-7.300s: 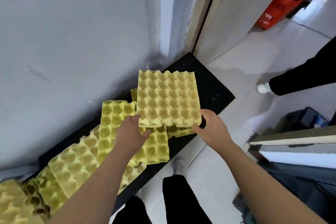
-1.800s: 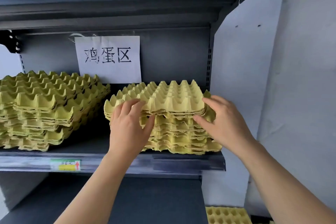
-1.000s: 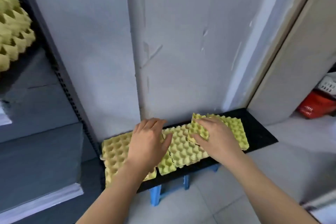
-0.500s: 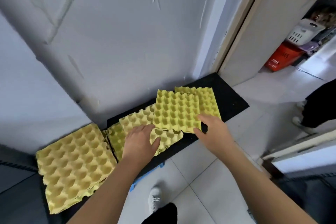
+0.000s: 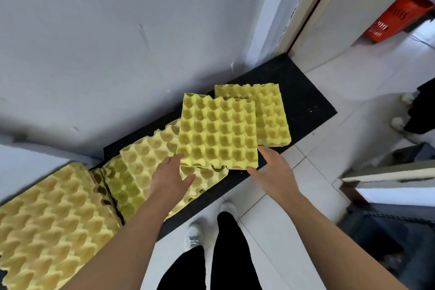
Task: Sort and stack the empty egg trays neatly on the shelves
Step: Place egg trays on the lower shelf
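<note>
While looking down through the head camera, found a yellow egg tray (image 5: 217, 133), cups up, set slightly askew over its neighbours on a black platform (image 5: 303, 106) at the foot of a grey wall (image 5: 117, 42). Met it along the near edge with both hands. Reached the near-left corner with the left hand (image 5: 170, 178), fingers straight and close together, tips at or just under the edge, thumb spread wide and clear of the tray; could not tell whether that hand gripped or only touched. Took the near-right corner in the fork of the right hand (image 5: 274, 169), thumb against the near edge and forefinger along the right side, pinching the corner between them. Had the whole tray beyond the fingertips, with both forearms on the near side. Could not tell whether lifted clear or resting on what lay beneath. Overlapped a paler tray (image 5: 150, 160) on the left and a far tray (image 5: 270, 120) behind on the right. Saw a heap of trays (image 5: 51, 219) further left, partly off the platform. Below, noted white floor tiles (image 5: 270, 231), black trousers (image 5: 230, 254) and a white shoe (image 5: 193, 234); at upper right, a red basket (image 5: 395, 19).
</note>
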Demonstrator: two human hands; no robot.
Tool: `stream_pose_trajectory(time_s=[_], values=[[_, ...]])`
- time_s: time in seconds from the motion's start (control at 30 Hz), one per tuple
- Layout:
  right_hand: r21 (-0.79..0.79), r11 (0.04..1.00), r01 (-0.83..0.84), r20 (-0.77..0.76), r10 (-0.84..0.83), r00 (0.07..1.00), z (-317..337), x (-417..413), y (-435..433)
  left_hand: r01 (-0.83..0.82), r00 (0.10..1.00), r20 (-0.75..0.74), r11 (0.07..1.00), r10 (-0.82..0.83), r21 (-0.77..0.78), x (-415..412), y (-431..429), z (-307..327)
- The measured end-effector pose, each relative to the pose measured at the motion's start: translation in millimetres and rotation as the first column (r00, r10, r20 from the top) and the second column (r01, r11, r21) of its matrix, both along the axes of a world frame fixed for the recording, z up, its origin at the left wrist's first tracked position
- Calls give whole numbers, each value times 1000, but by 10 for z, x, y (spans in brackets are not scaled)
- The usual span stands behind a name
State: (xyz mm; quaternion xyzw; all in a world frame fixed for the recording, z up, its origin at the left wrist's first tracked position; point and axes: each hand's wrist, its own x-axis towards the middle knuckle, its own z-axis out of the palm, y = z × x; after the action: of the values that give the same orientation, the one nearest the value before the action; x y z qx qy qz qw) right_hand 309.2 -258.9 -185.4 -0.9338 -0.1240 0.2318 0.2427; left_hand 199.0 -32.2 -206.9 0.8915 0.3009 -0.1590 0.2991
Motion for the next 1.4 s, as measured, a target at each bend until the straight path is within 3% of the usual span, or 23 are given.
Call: stream_pose_trajectory(time_s=[0.37, 0.5, 0.63, 0.73, 1.03, 1.4], values=[[-101, 993, -66, -187, 47, 981, -1279, 645, 72, -186, 974, -141, 981, 178, -47, 516, 17, -1037], [-130, 991, -13, -256, -21, 966, -1645, 727, 94, -225, 963, -168, 972, 212, -62, 634, 87, -1334], [-64, 996, 59, -358, -78, 930, -1866, 740, 61, -289, 949, -170, 947, 264, -140, 698, 125, -1536], [5, 994, 113, -338, -105, 935, -1908, 704, 69, -315, 946, -132, 935, 296, -162, 717, 108, -1558], [126, 978, 165, -242, -131, 961, -1286, 586, 168, -344, 937, -15, 915, 349, -208, 605, 128, -966], [143, 987, -72, -48, 80, 996, 102, 294, 425, -480, 843, 164, 854, 513, -200, -76, 150, 329]])
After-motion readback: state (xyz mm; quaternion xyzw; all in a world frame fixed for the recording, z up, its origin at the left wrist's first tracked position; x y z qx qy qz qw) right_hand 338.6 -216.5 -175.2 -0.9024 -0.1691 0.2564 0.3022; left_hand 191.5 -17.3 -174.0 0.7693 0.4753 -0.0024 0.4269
